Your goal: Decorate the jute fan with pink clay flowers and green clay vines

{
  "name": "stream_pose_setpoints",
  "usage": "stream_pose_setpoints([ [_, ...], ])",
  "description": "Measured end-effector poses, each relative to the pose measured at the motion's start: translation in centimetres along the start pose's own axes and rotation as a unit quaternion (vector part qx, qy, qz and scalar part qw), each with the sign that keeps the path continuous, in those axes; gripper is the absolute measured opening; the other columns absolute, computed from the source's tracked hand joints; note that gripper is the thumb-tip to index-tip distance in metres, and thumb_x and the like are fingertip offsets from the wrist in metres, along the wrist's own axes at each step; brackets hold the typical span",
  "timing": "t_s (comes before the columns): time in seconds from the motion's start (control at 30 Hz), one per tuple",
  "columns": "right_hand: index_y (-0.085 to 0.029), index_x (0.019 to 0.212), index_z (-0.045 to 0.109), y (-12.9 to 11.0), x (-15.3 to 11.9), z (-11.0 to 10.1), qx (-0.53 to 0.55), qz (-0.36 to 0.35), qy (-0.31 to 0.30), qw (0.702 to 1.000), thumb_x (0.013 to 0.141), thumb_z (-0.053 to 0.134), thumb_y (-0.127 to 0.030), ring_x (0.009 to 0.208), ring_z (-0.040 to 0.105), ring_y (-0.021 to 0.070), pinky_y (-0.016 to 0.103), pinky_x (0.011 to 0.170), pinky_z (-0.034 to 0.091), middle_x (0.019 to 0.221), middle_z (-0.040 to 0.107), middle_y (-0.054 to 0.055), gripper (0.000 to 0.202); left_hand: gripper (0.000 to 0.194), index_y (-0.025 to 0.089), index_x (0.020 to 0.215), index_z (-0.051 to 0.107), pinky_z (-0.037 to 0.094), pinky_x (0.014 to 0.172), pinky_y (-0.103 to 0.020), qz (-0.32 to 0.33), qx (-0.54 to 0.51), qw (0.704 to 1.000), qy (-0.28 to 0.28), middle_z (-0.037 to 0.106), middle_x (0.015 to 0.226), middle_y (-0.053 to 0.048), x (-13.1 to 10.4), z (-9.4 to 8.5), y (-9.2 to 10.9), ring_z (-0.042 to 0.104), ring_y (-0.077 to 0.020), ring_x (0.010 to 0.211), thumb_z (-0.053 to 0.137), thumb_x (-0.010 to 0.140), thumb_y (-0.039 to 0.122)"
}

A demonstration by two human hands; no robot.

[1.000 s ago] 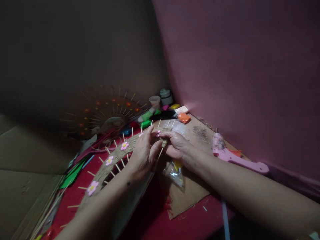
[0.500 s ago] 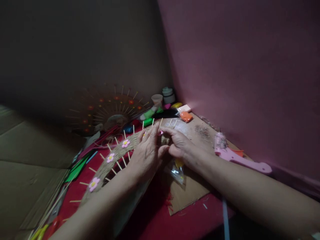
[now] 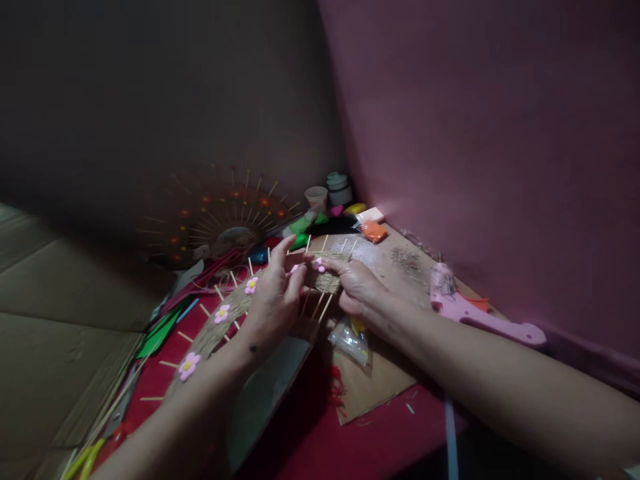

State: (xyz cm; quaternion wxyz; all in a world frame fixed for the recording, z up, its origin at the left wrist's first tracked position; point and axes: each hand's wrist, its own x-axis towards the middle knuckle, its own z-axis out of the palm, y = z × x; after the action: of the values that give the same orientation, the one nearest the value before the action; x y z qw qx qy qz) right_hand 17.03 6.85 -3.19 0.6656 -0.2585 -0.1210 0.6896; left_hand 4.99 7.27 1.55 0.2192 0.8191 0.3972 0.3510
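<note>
1. Counter (image 3: 370, 447): red surface, set in a dim corner.
2. Pink wall (image 3: 475, 133): flat, at the right; dark wall (image 3: 150, 100) at the left.
3. Cardboard (image 3: 60, 373): creased brown panels, left side.
4. Board (image 3: 380, 393): thin, brown, flat, on the counter.
5. Arch (image 3: 205, 337): coarse, ridged fibre band, curving over counter and board; thin, pale sticks (image 3: 325, 308) project from both edges.
6. Flowers (image 3: 189, 366): pink, rounded petals, yellow centres, spaced along the arch.
7. Left hand (image 3: 275, 293): over the arch, thumb and forefinger apart.
8. Right hand (image 3: 363, 290): forefinger on a pink flower near the arch's far end; cannot tell whether the thumb clamps the band.
9. Bag (image 3: 353, 341): clear, crinkled plastic, yellow matter inside, on the board.
10. Pink tool (image 3: 493, 323): smooth, long-handled, right of the board.
11. Cup (image 3: 316, 197): pale, flared, beside a round jar (image 3: 339, 190), back corner.
12. Packet (image 3: 374, 231): orange, shiny, on the board's back edge.
</note>
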Motion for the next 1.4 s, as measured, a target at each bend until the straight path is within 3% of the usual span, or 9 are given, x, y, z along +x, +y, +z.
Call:
stream_pose_setpoints([
  [0.1,-0.017,0.059,0.057,-0.4,-0.2,0.2,0.010,0.017,0.004,1.000,0.071,0.064,-0.011,0.059,0.057,0.0140,0.035,0.067,0.051,0.055,0.058,-0.001,0.014,0.022,0.019,0.104,0.060,0.046,0.083,-0.038,0.050,0.114,0.992,0.009,0.062,0.094,-0.005,0.3,-0.4,-0.2,0.058,-0.0200,0.092,0.050,0.085,0.024],
  [0.2,-0.017,0.057,0.056,-0.7,-0.6,0.6,0.016,0.030,0.001,0.999,0.073,0.063,-0.014,0.059,0.057,0.0148,0.036,0.066,0.051,0.054,0.057,-0.001,0.017,0.012,0.020,0.085,0.066,0.045,0.077,-0.034,0.086,0.187,0.979,0.007,0.059,0.083,-0.003,1.0,-0.5,-0.4,0.055,-0.0196,0.085,0.054,0.083,0.024],
  [0.4,-0.015,0.064,0.062,-0.6,-1.1,0.6,0.006,0.001,0.008,1.000,0.061,0.066,0.000,0.061,0.057,0.0126,0.032,0.068,0.050,0.061,0.062,0.000,0.015,0.011,0.020,0.079,0.067,0.044,0.069,-0.029,0.058,0.188,0.980,0.007,0.060,0.079,-0.002,2.1,-0.5,-0.8,0.056,-0.0170,0.078,0.055,0.081,0.021],
  [0.6,-0.014,0.061,0.060,-0.2,-0.7,0.3,-0.016,-0.018,0.021,0.999,0.057,0.062,0.003,0.059,0.056,0.0132,0.033,0.064,0.050,0.057,0.060,-0.001,0.017,0.009,0.019,0.076,0.067,0.044,0.069,-0.028,0.063,0.161,0.985,-0.020,0.062,0.078,-0.002,2.1,-0.3,-1.1,0.057,-0.0167,0.078,0.059,0.080,0.020],
  [0.87,-0.015,0.059,0.058,-0.3,-0.5,0.2,-0.016,-0.018,0.021,0.999,0.057,0.064,0.000,0.059,0.055,0.0121,0.033,0.065,0.049,0.057,0.059,-0.002,0.017,0.010,0.019,0.077,0.068,0.043,0.068,-0.029,0.081,0.198,0.977,-0.022,0.063,0.077,-0.003,2.0,-0.3,-1.0,0.056,-0.0175,0.077,0.058,0.079,0.017],
  [1.1,-0.016,0.065,0.063,-1.3,-1.2,0.8,0.004,0.042,-0.050,0.998,0.059,0.068,-0.009,0.067,0.059,0.0165,0.036,0.072,0.048,0.067,0.067,0.002,0.011,0.015,0.018,0.086,0.067,0.044,0.067,-0.026,0.053,0.167,0.984,-0.024,0.069,0.081,-0.002,2.4,-1.4,0.2,0.060,-0.0164,0.075,0.054,0.080,0.024],
  [1.23,-0.016,0.067,0.063,-1.6,-0.9,0.6,0.060,0.068,-0.073,0.993,0.065,0.063,-0.017,0.063,0.057,0.0160,0.038,0.073,0.047,0.061,0.064,0.001,0.002,0.019,0.017,0.089,0.068,0.045,0.074,-0.031,0.115,0.244,0.963,-0.014,0.067,0.087,-0.006,2.0,-1.4,0.4,0.058,-0.0192,0.082,0.051,0.084,0.024],
  [1.4,-0.017,0.064,0.062,-1.2,-0.1,0.3,0.062,0.048,-0.048,0.996,0.069,0.058,-0.018,0.056,0.053,0.0138,0.034,0.069,0.047,0.056,0.060,0.000,0.007,0.034,0.013,0.113,0.060,0.043,0.089,-0.043,0.172,0.345,0.922,-0.026,0.059,0.108,-0.013,0.3,-0.8,1.0,0.048,-0.0273,0.102,0.042,0.091,0.031],
])
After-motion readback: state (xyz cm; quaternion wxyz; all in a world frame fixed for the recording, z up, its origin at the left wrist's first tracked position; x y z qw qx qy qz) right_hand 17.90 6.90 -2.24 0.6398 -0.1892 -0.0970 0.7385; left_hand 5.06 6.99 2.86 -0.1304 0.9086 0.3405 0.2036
